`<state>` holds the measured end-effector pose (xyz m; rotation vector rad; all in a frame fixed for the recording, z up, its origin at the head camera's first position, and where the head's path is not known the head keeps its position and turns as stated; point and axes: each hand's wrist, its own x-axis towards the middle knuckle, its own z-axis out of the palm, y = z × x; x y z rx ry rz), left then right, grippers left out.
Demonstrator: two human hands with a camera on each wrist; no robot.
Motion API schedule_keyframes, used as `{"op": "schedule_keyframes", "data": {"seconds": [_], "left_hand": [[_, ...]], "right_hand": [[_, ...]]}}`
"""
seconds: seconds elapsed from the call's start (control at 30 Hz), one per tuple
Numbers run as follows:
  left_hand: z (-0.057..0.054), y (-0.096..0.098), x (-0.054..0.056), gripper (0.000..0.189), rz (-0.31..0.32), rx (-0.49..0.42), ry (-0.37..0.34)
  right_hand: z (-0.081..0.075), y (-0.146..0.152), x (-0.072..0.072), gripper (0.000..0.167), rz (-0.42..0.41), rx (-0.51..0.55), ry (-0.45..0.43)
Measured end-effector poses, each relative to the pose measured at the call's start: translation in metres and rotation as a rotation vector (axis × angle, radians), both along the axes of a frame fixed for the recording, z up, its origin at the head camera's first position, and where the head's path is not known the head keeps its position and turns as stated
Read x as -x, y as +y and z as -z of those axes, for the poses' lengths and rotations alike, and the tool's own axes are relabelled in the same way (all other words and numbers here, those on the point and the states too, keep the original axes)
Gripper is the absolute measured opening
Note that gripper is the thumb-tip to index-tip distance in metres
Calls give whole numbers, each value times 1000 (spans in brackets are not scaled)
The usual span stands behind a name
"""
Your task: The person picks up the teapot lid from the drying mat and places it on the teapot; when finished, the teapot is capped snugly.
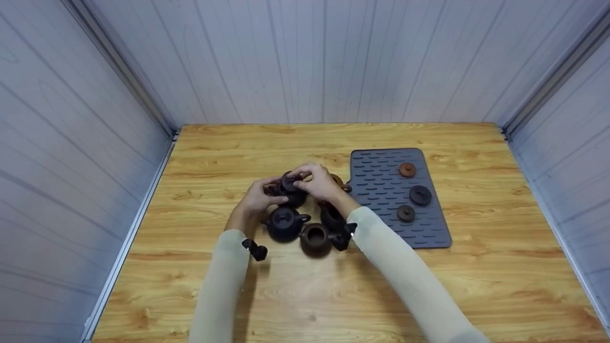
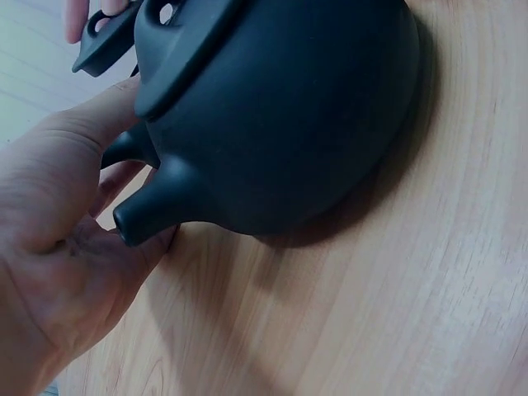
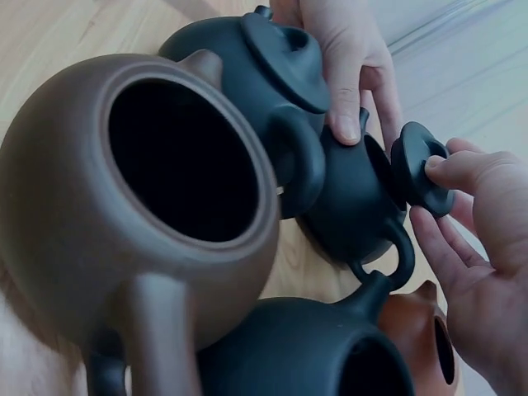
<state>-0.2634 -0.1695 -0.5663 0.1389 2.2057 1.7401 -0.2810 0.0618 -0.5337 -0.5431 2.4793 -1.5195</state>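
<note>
My right hand (image 1: 318, 182) pinches a round black lid (image 3: 423, 169) by its rim and bridge-shaped knob. The lid is tilted at the mouth of a black teapot (image 3: 346, 198); whether they touch is hard to tell. My left hand (image 1: 257, 196) holds this teapot at its spout side, thumb on the near side and fingers behind. Just nearer to me stands a second black teapot (image 1: 284, 224) with its lid on; it fills much of the left wrist view. A brown teapot (image 3: 49, 190) without a lid stands to its right.
Another lidless black teapot (image 3: 280, 355) and a reddish-brown one (image 3: 412, 330) stand under my right forearm. On the right, a grey mat (image 1: 376, 190) bears an orange-brown lid (image 1: 407, 169), a large dark lid (image 1: 420, 195) and a small brown lid (image 1: 406, 213). Panel walls enclose the wooden table.
</note>
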Motion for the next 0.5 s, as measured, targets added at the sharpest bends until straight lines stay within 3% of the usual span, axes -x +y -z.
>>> {"op": "schedule_keyframes", "data": {"seconds": [0.13,0.3,0.5], "left_hand": [[0,0,0,65,5,3,23],[1,-1,0,66,-6,-24,-4],[2,-3,1,67,8,30,10]], "right_hand": [[3,-1,0,24,-2,-10,-3],[5,-2,0,23,-7,-21,8],[7,-4,0,21,-38,-38,44]]}}
